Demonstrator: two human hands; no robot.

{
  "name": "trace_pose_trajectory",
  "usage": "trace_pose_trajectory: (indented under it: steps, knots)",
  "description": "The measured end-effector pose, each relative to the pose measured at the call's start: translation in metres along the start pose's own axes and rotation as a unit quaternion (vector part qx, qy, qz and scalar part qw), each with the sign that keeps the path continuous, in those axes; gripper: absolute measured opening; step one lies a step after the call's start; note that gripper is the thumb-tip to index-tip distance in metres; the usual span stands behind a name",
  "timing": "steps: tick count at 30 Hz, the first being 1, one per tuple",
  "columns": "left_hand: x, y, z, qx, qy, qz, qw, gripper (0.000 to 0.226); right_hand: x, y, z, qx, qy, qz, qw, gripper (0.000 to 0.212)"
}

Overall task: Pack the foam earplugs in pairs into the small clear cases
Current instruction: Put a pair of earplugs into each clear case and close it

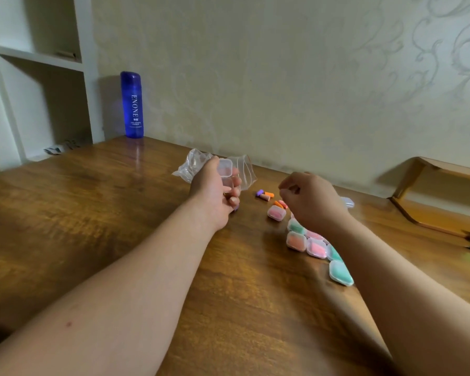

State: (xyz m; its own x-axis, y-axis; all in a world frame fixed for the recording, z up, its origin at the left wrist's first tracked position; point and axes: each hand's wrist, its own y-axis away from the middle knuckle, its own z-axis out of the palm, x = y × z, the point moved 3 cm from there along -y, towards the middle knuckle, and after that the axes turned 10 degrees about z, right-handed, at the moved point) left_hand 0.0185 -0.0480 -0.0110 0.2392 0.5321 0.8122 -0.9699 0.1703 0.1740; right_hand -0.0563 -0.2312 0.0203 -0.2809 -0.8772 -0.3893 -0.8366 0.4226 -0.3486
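Left hand (215, 191) is clamped on an open case (224, 172), lid up, held above the table (92, 226) towards the far edge. Can't see a plug in it. Right hand (310, 202) hovers over the pile with fingers curled and thumb against forefinger. Can't tell whether it's pinching a plug or holding nothing.

Loose plugs (266, 195) lie between my hands near the far edge: purple, orange, pinkish, a few more just beside. Filled cases (296, 241) run in a line from under my right wrist towards the near right side, one more (276, 213) sits alone by the loose plugs. An empty-looking case (347, 202) is just behind the right hand. Bags (193, 165) lie behind the left hand.

Risks as I see them:
- Few plugs left, colours mixed, so I could easily end up with a mismatched pair.
- Foam springs back. If I don't seat both before closing, the lid pinches one or pops open.
- My right forearm hangs right over the filled line, and a sweep would scatter it towards the right edge.
- Plugs are round and a nudge rolls them off under the bags.
- The case is held only at its base, so pushing a plug in hard could flip it out of my grip.
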Motion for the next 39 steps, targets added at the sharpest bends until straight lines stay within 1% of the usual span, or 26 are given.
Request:
trace_pose_trajectory:
  steps: [5, 10, 13, 16, 19, 22, 24, 26, 29, 32, 35, 37, 39]
  knots:
    - [0.001, -0.003, 0.0, -0.02, 0.04, -0.013, 0.999, 0.052, -0.016, -0.033, 0.018, -0.058, 0.068, 0.012, 0.996, 0.025]
    - [0.003, -0.004, -0.002, -0.016, 0.053, -0.016, 0.998, 0.052, -0.021, -0.047, 0.035, -0.097, 0.148, 0.04, 0.983, 0.014]
    - [0.004, -0.001, -0.001, -0.017, 0.055, -0.017, 0.998, 0.051, -0.021, -0.05, 0.04, -0.105, 0.174, 0.058, 0.977, 0.012]
    - [0.003, 0.0, 0.0, -0.024, 0.051, -0.02, 0.998, 0.05, -0.02, -0.052, 0.042, -0.106, 0.194, 0.072, 0.973, 0.005]
    - [0.002, 0.002, 0.0, -0.032, 0.039, -0.024, 0.998, 0.051, -0.02, -0.051, 0.043, -0.107, 0.192, 0.072, 0.973, 0.006]
    - [0.0, 0.005, 0.004, -0.059, 0.035, -0.034, 0.997, 0.049, -0.019, -0.049, 0.036, -0.074, 0.146, 0.06, 0.985, 0.014]
    - [-0.001, 0.01, 0.008, -0.085, 0.03, -0.037, 0.995, 0.048, -0.017, -0.042, 0.023, -0.039, 0.08, 0.054, 0.995, 0.016]
    - [-0.005, 0.018, 0.016, -0.11, 0.018, -0.046, 0.993, 0.051, -0.011, -0.029, 0.006, -0.011, -0.004, 0.054, 0.998, 0.016]
    - [-0.016, 0.032, 0.027, -0.149, -0.002, -0.058, 0.987, 0.053, 0.0, 0.0, -0.012, 0.022, -0.143, 0.067, 0.987, 0.017]
    - [-0.031, 0.035, 0.032, -0.189, -0.027, -0.072, 0.979, 0.053, 0.006, 0.032, -0.022, 0.055, -0.24, 0.064, 0.967, 0.015]
    - [-0.043, 0.032, 0.032, -0.212, -0.067, -0.066, 0.973, 0.058, 0.0, 0.049, -0.022, 0.045, -0.277, 0.039, 0.959, 0.011]
    - [-0.047, 0.033, 0.034, -0.231, -0.075, -0.074, 0.967, 0.058, -0.004, 0.053, -0.018, 0.033, -0.262, 0.015, 0.964, 0.006]
    - [-0.048, 0.036, 0.034, -0.249, -0.07, -0.077, 0.963, 0.061, -0.008, 0.055, -0.012, 0.022, -0.227, -0.011, 0.974, 0.006]
